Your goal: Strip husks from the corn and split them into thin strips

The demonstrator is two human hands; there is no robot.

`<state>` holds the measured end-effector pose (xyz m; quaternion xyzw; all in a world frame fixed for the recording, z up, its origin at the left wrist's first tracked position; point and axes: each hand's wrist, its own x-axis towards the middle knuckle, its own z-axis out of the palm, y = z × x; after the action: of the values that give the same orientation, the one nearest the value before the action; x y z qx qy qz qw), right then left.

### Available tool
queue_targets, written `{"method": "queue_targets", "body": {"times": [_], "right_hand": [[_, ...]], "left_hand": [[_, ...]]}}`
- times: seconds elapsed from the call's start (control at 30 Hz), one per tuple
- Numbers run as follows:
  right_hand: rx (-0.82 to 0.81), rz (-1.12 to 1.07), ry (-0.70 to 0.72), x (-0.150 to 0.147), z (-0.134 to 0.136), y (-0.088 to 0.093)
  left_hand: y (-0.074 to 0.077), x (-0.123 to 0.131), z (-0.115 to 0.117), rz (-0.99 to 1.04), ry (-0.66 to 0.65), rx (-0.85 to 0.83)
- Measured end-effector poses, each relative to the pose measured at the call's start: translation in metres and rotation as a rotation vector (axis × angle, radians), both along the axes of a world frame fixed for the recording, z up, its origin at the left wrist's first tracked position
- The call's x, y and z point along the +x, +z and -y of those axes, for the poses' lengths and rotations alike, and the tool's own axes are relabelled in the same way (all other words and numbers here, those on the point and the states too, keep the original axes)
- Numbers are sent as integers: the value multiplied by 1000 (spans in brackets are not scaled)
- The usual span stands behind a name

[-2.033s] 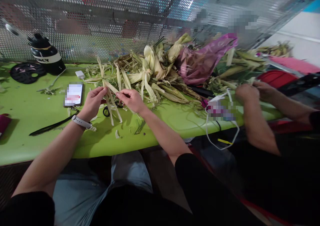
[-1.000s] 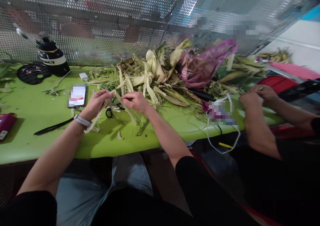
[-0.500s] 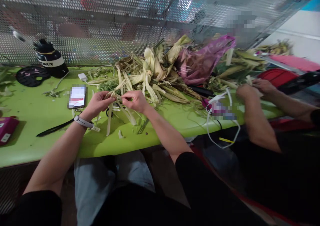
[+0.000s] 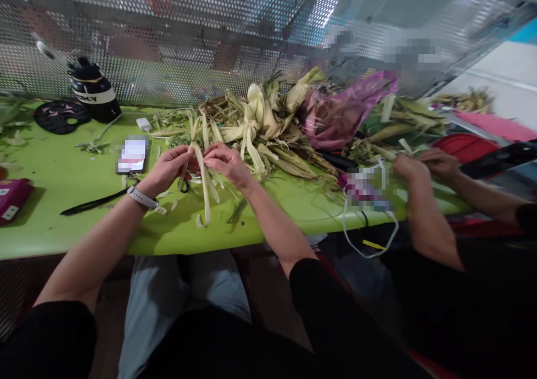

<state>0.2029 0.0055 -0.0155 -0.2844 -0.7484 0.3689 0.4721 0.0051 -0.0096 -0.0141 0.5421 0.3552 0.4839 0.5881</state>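
Observation:
My left hand [image 4: 168, 168] and my right hand [image 4: 226, 164] are close together above the green table [image 4: 54, 222], both pinched on pale corn husk strips [image 4: 205, 183]. The strips cross between my fingers and their ends hang down to the table. A white watch band sits on my left wrist. Black-handled scissors [image 4: 183, 185] lie partly hidden under my hands. A heap of corn husks [image 4: 260, 127] lies just beyond my right hand.
A phone [image 4: 133, 154], a white charger [image 4: 144, 124], a black strap [image 4: 90, 204], a dark helmet-like object [image 4: 94, 94] and a pink box [image 4: 12, 199] lie at the left. A pink plastic bag [image 4: 339, 113] tops the heap. Another person's hands [image 4: 419, 166] work on husks at the right.
My hands have lifted slightly and drawn closer together, and the husk strips now hang more vertically from my fingers. The view has shifted a little.

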Motion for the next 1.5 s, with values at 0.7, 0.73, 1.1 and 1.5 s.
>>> {"method": "queue_targets", "body": {"times": [0.7, 0.73, 1.1, 1.5], "right_hand": [[-370, -171, 38, -13, -8, -14], [-381, -167, 34, -13, -8, -14], [-439, -157, 16, -6, -9, -8], [-395, -116, 37, -4, 22, 17]], "left_hand": [[-6, 3, -5, 210, 35, -126], [-7, 2, -5, 190, 42, -124], [-3, 3, 8, -345, 398, 417], [-8, 7, 18, -456, 418, 606]]}}
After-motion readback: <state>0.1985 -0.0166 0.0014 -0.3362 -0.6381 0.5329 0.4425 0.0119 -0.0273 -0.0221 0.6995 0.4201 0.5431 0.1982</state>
